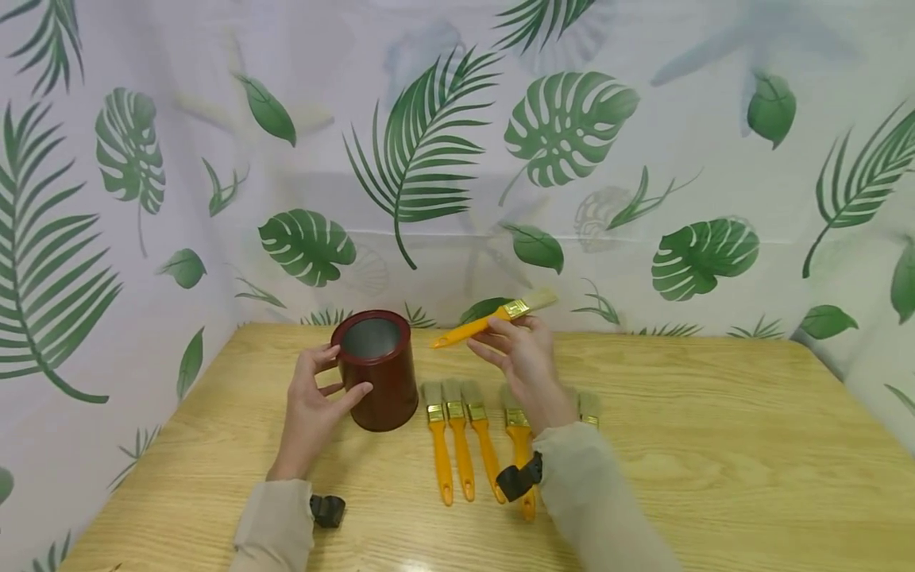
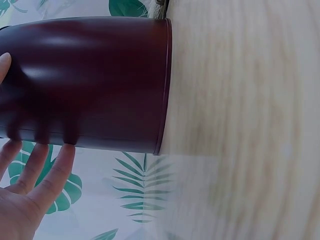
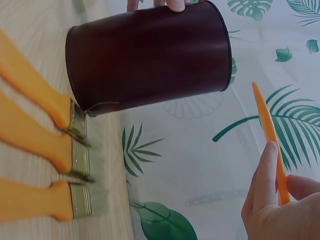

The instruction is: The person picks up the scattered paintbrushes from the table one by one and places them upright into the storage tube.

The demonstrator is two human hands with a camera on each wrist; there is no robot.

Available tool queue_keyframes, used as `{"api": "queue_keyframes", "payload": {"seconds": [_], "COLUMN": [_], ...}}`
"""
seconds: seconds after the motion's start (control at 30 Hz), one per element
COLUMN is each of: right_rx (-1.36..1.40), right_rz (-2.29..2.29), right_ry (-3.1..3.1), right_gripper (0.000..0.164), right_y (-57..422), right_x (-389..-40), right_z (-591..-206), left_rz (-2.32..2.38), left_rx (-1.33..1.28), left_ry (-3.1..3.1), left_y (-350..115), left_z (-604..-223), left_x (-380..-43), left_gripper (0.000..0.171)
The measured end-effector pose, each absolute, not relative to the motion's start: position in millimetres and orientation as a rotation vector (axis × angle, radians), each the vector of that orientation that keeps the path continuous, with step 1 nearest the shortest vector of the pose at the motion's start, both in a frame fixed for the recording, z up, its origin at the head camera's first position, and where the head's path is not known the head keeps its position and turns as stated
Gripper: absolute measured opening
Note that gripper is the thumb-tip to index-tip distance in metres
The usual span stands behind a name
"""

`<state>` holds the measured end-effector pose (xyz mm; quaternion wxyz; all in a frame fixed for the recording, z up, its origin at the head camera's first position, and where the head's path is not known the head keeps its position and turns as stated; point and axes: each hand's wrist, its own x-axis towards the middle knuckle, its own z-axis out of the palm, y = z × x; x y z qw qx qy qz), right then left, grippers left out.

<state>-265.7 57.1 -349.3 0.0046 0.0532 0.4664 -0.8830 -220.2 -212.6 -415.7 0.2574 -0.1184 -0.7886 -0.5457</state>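
— Looking at the left hand (image 1: pixel 318 401) first: holding what?

— Grasping the can (image 1: pixel 379 385), with thumb across the front and fingers round the left side, close under the rim.

— Standing where, exactly?

— Standing upright on the bench (image 1: pixel 715 445), just left of the frame's centre; dark red outside, open at the top, grey within.

— And with the right hand (image 1: pixel 525 361): released, or busy?

— Busy. Pinching a brush (image 1: pixel 465 330) by its orange handle, raised above the bench, near the middle of the frame, to the right of the can.

— Pointing which way?

— Slanting, with pale bristles toward the upper right and handle end toward the can's rim, near but apart from it.

— Seeing anything lower down?

— Seeing three more brushes (image 1: pixel 464 465) laid side by side at lower centre, bristles toward the top of the frame, handles toward the bottom.

— And around the right sleeve (image 1: pixel 593 485)?

— Making out a fourth brush (image 1: pixel 518 429), partly covered by the black wrist camera (image 1: pixel 519 477). Also glimpsing bristles and metal just past the forearm; too hidden to count.

— And behind it all?

— Filling the upper frame with a white, leaf-printed backdrop (image 1: pixel 457 16).
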Motion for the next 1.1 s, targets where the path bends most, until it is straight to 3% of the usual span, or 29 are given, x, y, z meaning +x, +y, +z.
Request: {"api": "queue_keyframes", "payload": {"seconds": [0.77, 1.1], "right_rx": [0.111, -0.14], "right_rz": [-2.805, -2.743], "right_ry": [1.612, 2.024], "right_gripper": [0.023, 0.027], "right_y": [9, -10], "right_x": [-270, -270], "right_z": [-342, -333], "left_rz": [-1.479, -1.478], "left_rx": [-0.296, -0.295], "left_ry": [-2.161, -2.163], "left_y": [-212, -212], "left_z": [-412, -411], "left_x": [-217, -217], "left_gripper": [0.058, 0.058]}}
